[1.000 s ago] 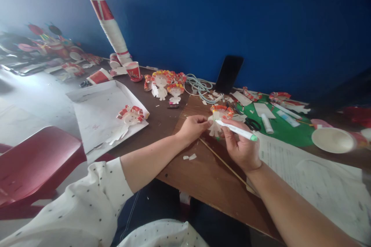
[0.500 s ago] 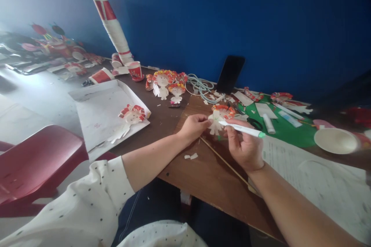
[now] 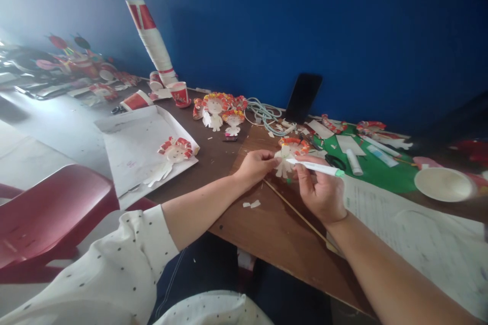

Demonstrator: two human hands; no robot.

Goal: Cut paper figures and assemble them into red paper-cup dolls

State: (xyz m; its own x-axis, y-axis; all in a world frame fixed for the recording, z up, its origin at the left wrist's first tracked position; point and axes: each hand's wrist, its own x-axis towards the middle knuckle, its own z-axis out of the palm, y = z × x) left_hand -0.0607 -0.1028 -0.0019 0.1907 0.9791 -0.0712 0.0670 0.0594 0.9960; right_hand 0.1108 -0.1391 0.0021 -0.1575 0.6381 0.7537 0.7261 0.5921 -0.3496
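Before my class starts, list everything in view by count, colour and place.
Wall: one, blue, behind
Table: one, brown, beneath
Paper figure: one, white, centre
Marker: one, white and green, centre
Dolls: several, white with red hair, scattered
Stick: one, tan, below figure
Tray: one, white, left
Cup stack: one, red-white, leaning
Loose cups: several, red-white, beside stack
Phone: one, black, against wall
Cable: count unclear, pale blue, beside phone
Green sheet: one, green, right
Printed sheet: one, white, lower right
Wide cup: one, white, far right
Chair: one, red, left
Clutter: uncountable, mixed, blurred, far left
Left hand: one, bare, at figure
Right hand: one, bare, on marker
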